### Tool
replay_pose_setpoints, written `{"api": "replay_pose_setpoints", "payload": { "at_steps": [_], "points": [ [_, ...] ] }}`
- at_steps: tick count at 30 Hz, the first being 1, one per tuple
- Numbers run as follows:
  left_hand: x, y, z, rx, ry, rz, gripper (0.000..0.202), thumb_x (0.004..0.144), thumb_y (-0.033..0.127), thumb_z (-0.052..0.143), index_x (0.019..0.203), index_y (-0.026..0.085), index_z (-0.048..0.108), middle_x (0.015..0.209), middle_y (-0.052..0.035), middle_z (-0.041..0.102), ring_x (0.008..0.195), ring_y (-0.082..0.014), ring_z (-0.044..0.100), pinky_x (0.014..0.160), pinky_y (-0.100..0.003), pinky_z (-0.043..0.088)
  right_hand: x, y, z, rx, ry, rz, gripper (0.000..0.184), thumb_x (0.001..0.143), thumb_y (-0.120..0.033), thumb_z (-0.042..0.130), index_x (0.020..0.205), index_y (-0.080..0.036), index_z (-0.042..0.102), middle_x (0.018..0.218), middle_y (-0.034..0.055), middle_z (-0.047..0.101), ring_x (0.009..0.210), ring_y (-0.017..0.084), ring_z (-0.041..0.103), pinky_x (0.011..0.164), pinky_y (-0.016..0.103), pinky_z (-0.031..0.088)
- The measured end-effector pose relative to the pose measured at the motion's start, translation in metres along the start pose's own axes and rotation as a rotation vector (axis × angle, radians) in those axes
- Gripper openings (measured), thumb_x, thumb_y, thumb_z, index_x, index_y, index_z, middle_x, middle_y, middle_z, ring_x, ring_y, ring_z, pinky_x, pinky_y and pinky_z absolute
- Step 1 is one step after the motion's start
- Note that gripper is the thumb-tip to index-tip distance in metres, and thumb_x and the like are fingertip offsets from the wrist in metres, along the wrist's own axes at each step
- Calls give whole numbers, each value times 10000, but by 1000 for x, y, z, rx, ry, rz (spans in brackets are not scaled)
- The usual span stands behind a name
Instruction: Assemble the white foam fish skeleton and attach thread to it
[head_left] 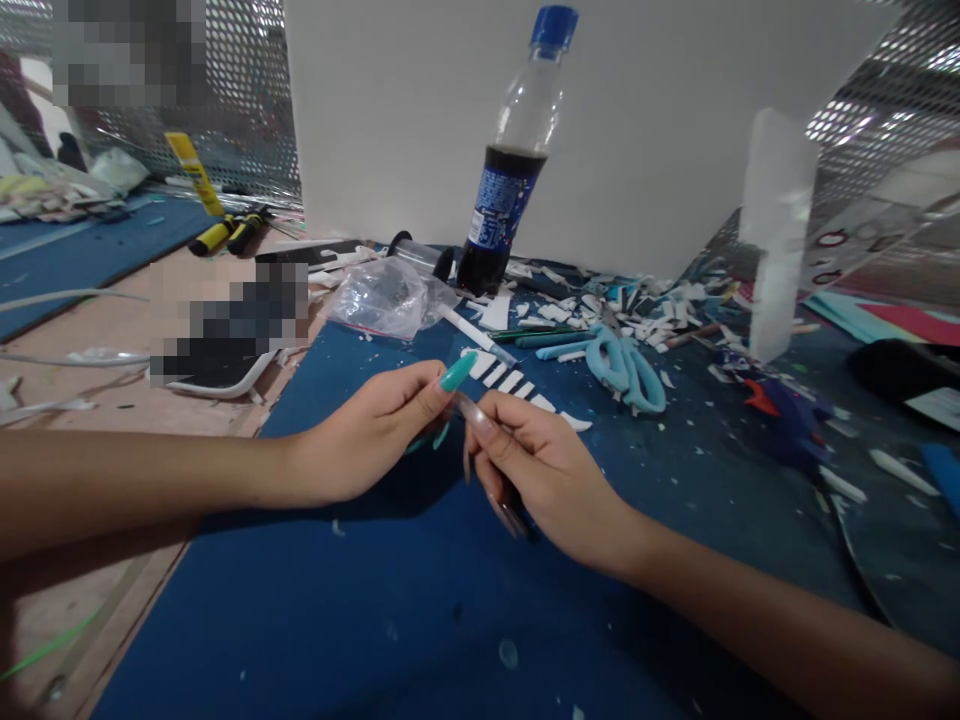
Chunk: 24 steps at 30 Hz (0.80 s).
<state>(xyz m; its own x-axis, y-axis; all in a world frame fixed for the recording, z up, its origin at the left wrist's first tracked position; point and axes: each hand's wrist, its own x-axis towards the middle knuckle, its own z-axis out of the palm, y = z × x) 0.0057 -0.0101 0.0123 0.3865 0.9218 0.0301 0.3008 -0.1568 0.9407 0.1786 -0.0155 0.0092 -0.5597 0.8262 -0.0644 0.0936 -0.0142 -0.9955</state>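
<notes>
My left hand [367,435] and right hand [540,465] meet fingertip to fingertip over the blue mat [375,600]. Both are pinched narrow, and whatever sits between them is too small to make out. White strips [517,385] lie just beyond my fingertips, with teal scissors [626,365] past my right hand. Toward me the mat lies open, and its left edge runs under my left forearm.

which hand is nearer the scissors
Right. The right hand sits just below and left of the scissors. The left hand is farther left, on the other side of the right hand.
</notes>
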Motion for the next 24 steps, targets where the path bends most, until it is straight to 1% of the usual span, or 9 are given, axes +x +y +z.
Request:
{"api": "replay_pose_setpoints", "payload": {
  "at_steps": [7,12,16,19,22,24],
  "points": [
    [-4,-3,0,-20,10,17,323,943,385,301,720,178,409,646,40,358,557,-83,314,505,-208,295,1,0,-1,59,-2,11,294,938,-317,417,680,-181,452,436,-97,407,288,29,410,308,126,332],
    [-5,-5,-1,-18,26,33,304,929,415,348,748,179,413,659,48,353,575,-79,321,523,-205,306,2,0,-2,75,-6,21,302,943,-324,407,679,-182,446,418,-101,403,283,33,413,309,126,322],
    [-4,-2,-2,31,23,47,296,920,387,385,715,176,415,638,54,356,564,-76,320,518,-206,298,2,0,-1,75,-2,32,305,942,-323,403,677,-181,449,412,-102,404,277,32,408,305,124,319],
    [-3,0,-1,74,21,35,296,913,397,405,723,172,438,636,54,368,563,-75,327,518,-203,298,2,0,0,66,4,31,305,935,-330,416,672,-181,455,410,-101,397,279,34,407,302,125,324],
    [-3,1,-1,111,40,37,307,914,412,396,725,174,440,642,52,380,568,-78,333,525,-202,306,2,-1,1,62,4,33,297,928,-325,428,670,-180,460,411,-100,396,281,34,402,301,126,334],
    [-4,0,-1,145,29,43,301,916,405,389,729,175,443,650,49,400,576,-82,346,531,-204,312,2,-1,1,67,2,35,291,924,-319,428,671,-180,462,410,-100,394,280,35,402,294,124,329]
  ]
}}
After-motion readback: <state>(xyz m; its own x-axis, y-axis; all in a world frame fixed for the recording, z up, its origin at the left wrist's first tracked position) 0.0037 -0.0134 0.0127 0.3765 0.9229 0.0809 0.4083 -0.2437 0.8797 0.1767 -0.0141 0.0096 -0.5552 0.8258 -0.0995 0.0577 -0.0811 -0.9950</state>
